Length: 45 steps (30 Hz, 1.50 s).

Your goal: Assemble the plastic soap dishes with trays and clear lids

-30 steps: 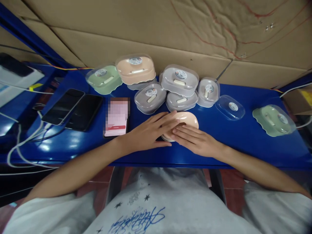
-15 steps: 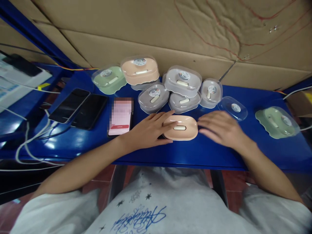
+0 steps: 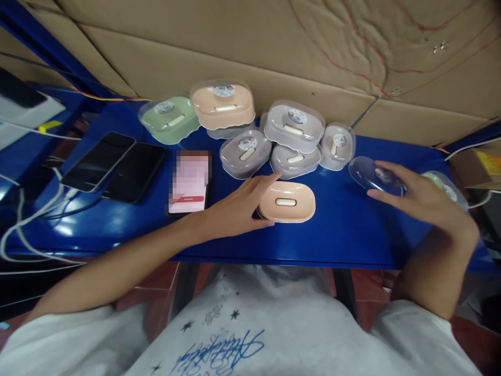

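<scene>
A peach oval soap box, lidless, with a pale bar in its middle, lies near the table's front edge. My left hand is around its left end, thumb at the front and fingers at the back. Over to the right, my right hand has a clear plastic lid by its right end, between thumb and fingers. That lid bears a round label, partly covered by my fingers. A green soap box sits behind my right hand, mostly hidden by it.
Several lidded grey soap boxes stand at the back, some stacked. A lidded peach box and a green one are to their left. A lit phone, two dark phones and white cables lie on the left.
My right hand has moved right, from beside the peach box to the clear lid, and has taken hold of it. My left hand stays at the peach box, its fingers drawn back from the top.
</scene>
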### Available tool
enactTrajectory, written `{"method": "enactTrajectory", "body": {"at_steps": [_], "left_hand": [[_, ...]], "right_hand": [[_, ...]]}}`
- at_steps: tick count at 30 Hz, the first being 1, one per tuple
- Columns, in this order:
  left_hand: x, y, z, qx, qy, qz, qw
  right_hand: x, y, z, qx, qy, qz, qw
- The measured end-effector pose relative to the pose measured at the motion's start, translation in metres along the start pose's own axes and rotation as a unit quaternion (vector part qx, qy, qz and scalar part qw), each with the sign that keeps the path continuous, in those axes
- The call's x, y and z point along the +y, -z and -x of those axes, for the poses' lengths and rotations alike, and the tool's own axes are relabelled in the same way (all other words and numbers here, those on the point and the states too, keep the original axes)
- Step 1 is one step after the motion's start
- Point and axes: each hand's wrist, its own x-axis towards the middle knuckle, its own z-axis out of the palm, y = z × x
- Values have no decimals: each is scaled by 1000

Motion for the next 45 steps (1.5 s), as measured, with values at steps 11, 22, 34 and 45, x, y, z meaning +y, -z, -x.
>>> {"method": "enactTrajectory", "body": {"at_steps": [11,22,34,45], "left_hand": [[3,-25,-2,30,-40,21,999],[3,-20,-1,22,-39,18,999],[9,-2,-3,35,-66,-132,988],[-14,33,-9,170,150,-315,922]], "right_hand": [[-116,-85,-1,28,354,-32,934],[-123,-84,4,21,365,56,929],[-68,-30,16,-136,240,-98,956],[9,-17,-6,-16,4,-61,998]]}}
